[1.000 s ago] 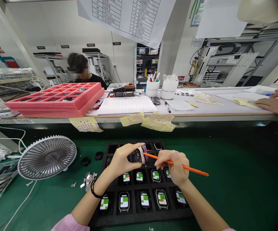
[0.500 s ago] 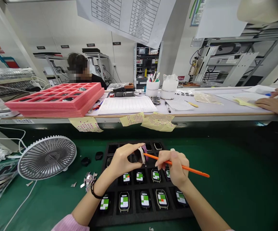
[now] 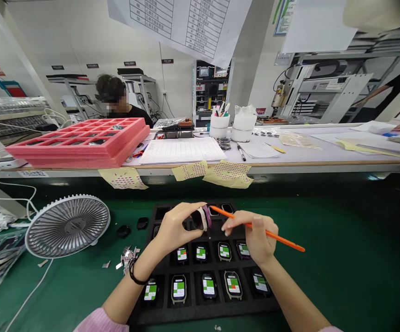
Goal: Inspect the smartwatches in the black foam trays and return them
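Over the back part of a black foam tray (image 3: pixel 186 315), my left hand (image 3: pixel 176 230) grips a watch (image 3: pixel 200 218) by its edges, a pale rim and a purple piece showing on its right side. An orange stick (image 3: pixel 283 240) is pinched in my right hand (image 3: pixel 259 234), its tip close to the top of the purple piece; whether they touch I cannot tell. Below both hands, several watches with lit green and white screens sit in the tray's compartments, one of them a light-framed watch (image 3: pixel 232 283) in the front row.
A grey fan (image 3: pixel 74 225) stands left of the tray, with metallic scraps (image 3: pixel 127 259) between them. Two dark pieces lie near the fan. On the raised shelf are a red foam tray (image 3: pixel 72 159), papers and white pots. A person sits behind; another person's hand is far right.
The orange stick's tip has moved up from the watch's pale rim toward the top of the purple piece. My right hand has shifted slightly right. The other person's hands at far right have drawn back.
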The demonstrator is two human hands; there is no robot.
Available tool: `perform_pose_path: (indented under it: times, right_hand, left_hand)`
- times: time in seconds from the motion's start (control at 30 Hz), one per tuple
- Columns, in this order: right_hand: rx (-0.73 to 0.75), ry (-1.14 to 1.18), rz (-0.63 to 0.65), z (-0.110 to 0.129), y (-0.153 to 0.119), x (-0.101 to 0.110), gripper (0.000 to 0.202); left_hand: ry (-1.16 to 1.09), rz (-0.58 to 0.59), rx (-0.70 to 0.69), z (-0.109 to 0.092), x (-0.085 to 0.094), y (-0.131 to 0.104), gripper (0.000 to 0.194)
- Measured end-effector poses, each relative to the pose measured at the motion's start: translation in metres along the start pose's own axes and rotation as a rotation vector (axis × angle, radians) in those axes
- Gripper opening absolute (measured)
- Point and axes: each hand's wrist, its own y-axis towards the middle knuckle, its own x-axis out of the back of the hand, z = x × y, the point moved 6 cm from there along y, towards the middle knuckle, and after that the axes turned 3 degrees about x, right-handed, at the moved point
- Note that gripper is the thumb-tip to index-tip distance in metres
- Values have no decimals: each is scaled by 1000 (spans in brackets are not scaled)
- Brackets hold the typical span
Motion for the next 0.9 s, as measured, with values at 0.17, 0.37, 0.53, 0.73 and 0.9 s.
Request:
perform_pose_path:
  times: [0.17, 0.37, 0.53, 0.73, 0.9]
  right_hand:
    - [-382, -39, 43, -33, 0, -14, 21]
    - [-553, 42, 169, -61, -14, -42, 42]
    - [-618, 277, 91, -65, -12, -42, 46]
    - [-669, 349, 53, -63, -11, -40, 45]
    - [-680, 377, 1, -62, -8, -33, 38]
  left_hand:
    - [141, -67, 1, -1, 6, 0, 51]
    - [76, -40, 43, -2, 1, -2, 47]
    - [-74, -57, 82, -3, 4, 0, 44]
    - [-98, -56, 79, -4, 6, 1, 41]
    - [-94, -84, 163, 4, 9, 1, 34]
